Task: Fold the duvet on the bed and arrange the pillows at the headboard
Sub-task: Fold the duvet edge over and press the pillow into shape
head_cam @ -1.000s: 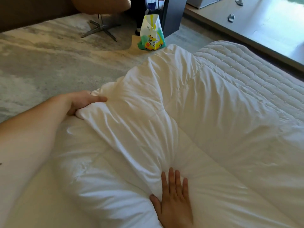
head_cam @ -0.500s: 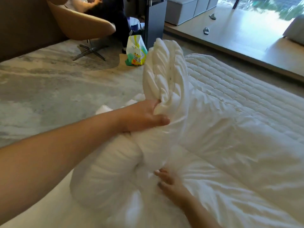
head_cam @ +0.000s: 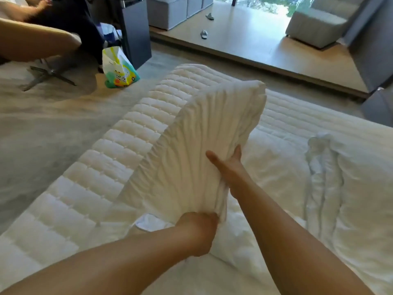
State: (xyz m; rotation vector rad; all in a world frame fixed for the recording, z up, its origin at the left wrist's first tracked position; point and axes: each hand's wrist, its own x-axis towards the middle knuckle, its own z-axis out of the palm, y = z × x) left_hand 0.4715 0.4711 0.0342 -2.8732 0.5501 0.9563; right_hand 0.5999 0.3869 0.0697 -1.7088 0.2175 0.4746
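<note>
A bunched fold of the white duvet (head_cam: 195,158) stands lifted off the bed in front of me. My left hand (head_cam: 197,232) grips its lower edge from below, fingers curled into the cloth. My right hand (head_cam: 228,167) holds the fold's right side, thumb on the near face and fingers hidden behind it. More of the duvet (head_cam: 350,188) lies crumpled across the right half of the bed. The quilted white mattress (head_cam: 119,150) shows bare along the left side. No pillow is in view.
A colourful bag (head_cam: 119,69) stands on the carpet beyond the bed's far corner. A beige swivel chair (head_cam: 38,45) with a seated person is at the upper left, next to a dark cabinet (head_cam: 136,28). A raised wooden floor with grey seats (head_cam: 314,26) lies beyond.
The duvet fold has been lifted higher and carried to the right. My right hand left the flat duvet and took hold of the fold's side; my left hand moved down to its lower edge.
</note>
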